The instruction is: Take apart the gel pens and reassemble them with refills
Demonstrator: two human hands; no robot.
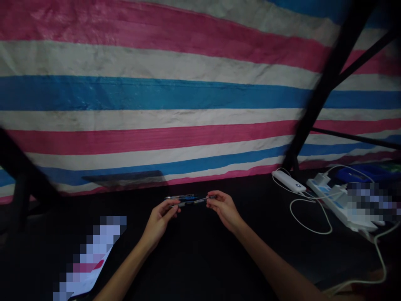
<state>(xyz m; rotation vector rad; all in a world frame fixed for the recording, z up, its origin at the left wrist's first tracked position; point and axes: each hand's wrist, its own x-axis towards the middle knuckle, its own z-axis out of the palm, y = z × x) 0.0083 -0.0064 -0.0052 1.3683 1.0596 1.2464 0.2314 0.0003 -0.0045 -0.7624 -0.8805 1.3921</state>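
Observation:
My left hand (163, 216) pinches the grey-gripped end of a slim pen (199, 201) between thumb and fingers. At the pen's other end, the fingertips of my right hand (223, 209) are closed. The pen lies nearly level between the two hands, its middle dark and its right part clear. Whether it is one piece or partly pulled apart, I cannot tell. Just behind it on the black table, more pens (181, 197) with clear and blue parts lie close to my left fingers, partly hidden by them.
A lit screen (94, 267), partly pixelated, is on the left of the black table (200, 263). To the right are a white power bank (288, 181), white cables (313, 232) and a power strip (336, 205). Behind hangs a striped sheet (175, 96), with dark frame bars (316, 100).

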